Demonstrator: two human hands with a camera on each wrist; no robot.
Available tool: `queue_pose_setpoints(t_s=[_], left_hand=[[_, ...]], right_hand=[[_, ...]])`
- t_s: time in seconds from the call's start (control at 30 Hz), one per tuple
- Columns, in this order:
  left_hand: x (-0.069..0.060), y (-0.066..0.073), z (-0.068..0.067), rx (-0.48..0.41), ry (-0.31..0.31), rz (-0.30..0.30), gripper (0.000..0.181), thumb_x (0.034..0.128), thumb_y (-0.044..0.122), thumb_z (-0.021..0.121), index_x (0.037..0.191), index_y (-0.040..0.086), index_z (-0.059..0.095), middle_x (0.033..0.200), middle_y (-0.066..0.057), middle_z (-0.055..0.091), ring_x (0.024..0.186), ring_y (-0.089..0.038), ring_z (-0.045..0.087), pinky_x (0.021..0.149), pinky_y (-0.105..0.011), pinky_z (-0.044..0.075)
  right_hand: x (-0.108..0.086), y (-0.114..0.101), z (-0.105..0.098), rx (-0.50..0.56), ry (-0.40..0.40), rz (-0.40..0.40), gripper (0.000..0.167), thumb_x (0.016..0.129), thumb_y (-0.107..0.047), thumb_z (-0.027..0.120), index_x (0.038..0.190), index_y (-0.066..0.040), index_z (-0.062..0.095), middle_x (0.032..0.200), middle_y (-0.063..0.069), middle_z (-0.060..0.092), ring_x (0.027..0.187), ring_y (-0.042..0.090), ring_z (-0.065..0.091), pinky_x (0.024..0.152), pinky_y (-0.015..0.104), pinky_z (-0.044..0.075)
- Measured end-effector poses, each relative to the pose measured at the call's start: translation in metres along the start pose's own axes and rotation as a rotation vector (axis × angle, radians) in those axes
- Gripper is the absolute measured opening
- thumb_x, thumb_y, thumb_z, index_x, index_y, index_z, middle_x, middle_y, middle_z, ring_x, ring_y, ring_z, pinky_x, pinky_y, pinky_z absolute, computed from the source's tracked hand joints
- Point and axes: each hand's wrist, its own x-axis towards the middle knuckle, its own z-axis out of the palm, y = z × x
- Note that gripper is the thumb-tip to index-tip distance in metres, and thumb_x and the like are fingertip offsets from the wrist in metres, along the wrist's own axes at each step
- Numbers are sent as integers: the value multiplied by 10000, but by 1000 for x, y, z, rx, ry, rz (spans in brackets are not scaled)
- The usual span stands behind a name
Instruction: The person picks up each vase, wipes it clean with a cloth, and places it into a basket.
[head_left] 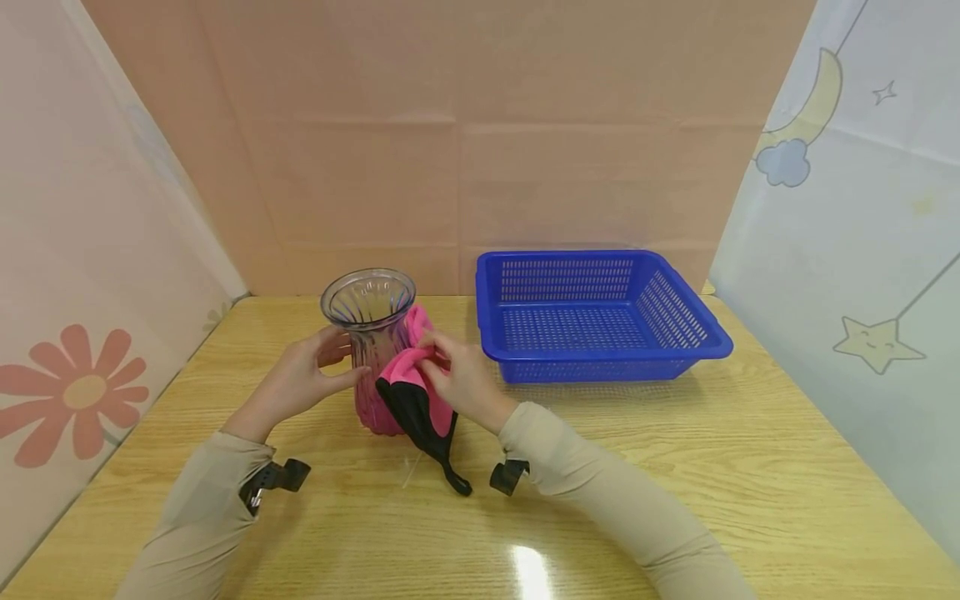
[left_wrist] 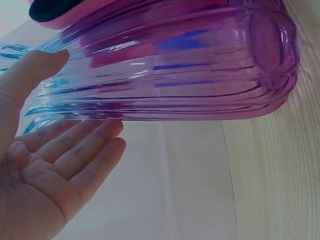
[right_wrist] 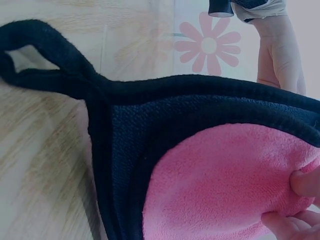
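A ribbed glass vase, clear at the flared rim and pink toward the base, stands upright on the table. My left hand is at its left side, thumb across the front and fingers spread near the neck. The left wrist view shows those fingers fairly straight, tips at the edge of the vase. With thumb and fingers my right hand pinches a fuzzy pink and black cloth against the vase's right side. The cloth's black hanging loop dangles toward the table.
A blue plastic basket with slotted walls stands at the back right of the wooden table. Behind it rises a peach backdrop. Printed sheets flank the table on both sides.
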Motion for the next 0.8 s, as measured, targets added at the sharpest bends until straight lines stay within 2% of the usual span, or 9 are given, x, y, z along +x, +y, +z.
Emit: queue_pose_setpoints(t_s=[0.5, 0.8], left_hand=[[0, 0, 0, -20, 6, 4, 644, 845, 225, 692, 1365, -28, 408, 1289, -276, 542, 1116, -417, 590, 918, -512, 506], [0, 1, -1, -38, -2, -3, 655, 846, 231, 692, 1374, -22, 399, 1293, -276, 539, 1124, -418, 584, 925, -514, 501]], right_hand=[[-3, 6, 2, -33, 16, -37, 68, 830, 14, 650, 885, -3, 613, 857, 132, 698, 809, 207, 687, 751, 255, 591], [-2, 4, 1, -1, 11, -37, 77, 822, 36, 650, 891, 17, 621, 875, 155, 701, 809, 222, 687, 767, 258, 589]])
